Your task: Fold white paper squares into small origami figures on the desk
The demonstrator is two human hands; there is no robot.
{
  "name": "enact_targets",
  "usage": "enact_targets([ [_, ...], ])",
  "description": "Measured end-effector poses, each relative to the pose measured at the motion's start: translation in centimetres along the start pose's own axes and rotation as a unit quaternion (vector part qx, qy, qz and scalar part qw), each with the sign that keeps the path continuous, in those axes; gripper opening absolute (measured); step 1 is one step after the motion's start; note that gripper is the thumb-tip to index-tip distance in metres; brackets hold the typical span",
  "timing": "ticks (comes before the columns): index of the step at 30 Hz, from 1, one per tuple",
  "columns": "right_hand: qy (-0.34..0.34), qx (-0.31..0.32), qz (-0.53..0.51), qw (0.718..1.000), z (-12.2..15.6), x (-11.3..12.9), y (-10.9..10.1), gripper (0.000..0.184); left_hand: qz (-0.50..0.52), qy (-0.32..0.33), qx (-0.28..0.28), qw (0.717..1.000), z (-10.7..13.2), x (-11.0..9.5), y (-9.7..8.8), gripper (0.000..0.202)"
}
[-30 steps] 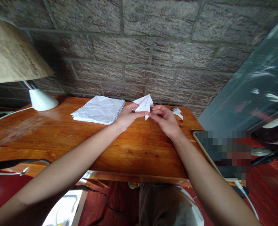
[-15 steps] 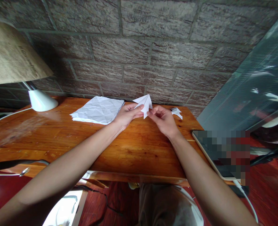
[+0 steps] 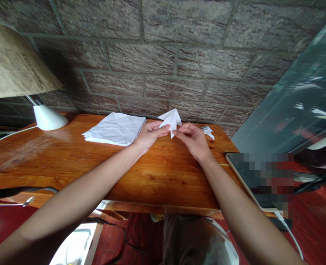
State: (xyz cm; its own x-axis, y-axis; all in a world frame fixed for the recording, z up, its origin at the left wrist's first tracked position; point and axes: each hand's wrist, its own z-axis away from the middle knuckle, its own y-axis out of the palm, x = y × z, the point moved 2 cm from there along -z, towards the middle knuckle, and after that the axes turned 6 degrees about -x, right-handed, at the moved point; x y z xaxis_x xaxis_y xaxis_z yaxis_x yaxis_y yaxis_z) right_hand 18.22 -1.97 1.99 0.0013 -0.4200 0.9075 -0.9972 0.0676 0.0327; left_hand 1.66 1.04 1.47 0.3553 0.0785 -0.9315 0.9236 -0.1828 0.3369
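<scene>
A piece of folded white paper (image 3: 172, 118) with pointed flaps is held up above the back of the wooden desk (image 3: 163, 176). My left hand (image 3: 151, 134) pinches its left side between thumb and fingers. On the other side, my right hand (image 3: 192, 137) grips the lower right part, thumb and index finger closed at the downward point. Left of my left hand lies a stack of creased white paper sheets (image 3: 114, 128). A small folded paper piece (image 3: 208, 131) rests just beyond my right hand, partly hidden by it.
A lamp (image 3: 49, 117) with a newsprint shade stands at the back left. At the right edge lies a tablet (image 3: 248, 176) with a white cable (image 3: 288, 228). A brick wall (image 3: 157, 55) rises directly behind the desk, and a translucent panel (image 3: 287, 95) leans at the right.
The folded paper has shifted slightly right and turned, so its flaps look more spread. My right hand has moved a little to the right with it; my left hand stays nearly in place.
</scene>
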Motion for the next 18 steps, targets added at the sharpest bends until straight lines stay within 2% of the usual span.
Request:
enact_targets([
  [5, 0.012, 0.002, -0.009, 1.0, -0.19, -0.07, -0.27, 0.039, 0.023, 0.0, 0.029, 0.999, -0.02, 0.09, 0.25, 0.041],
  [11, 0.055, -0.028, -0.035, 0.997, -0.33, -0.08, -0.46, 0.047, 0.024, -0.013, 0.044, 0.999, -0.03, 0.13, 0.25, 0.043],
  [15, 0.087, -0.055, -0.04, 0.994, -0.24, 0.14, -0.52, 0.047, 0.001, -0.011, 0.038, 0.999, 0.04, 0.18, 0.13, 0.042],
  [18, 0.108, -0.05, -0.037, 0.992, -0.17, 0.21, -0.45, 0.047, -0.006, -0.013, 0.026, 1.0, -0.07, 0.3, 0.02, 0.041],
])
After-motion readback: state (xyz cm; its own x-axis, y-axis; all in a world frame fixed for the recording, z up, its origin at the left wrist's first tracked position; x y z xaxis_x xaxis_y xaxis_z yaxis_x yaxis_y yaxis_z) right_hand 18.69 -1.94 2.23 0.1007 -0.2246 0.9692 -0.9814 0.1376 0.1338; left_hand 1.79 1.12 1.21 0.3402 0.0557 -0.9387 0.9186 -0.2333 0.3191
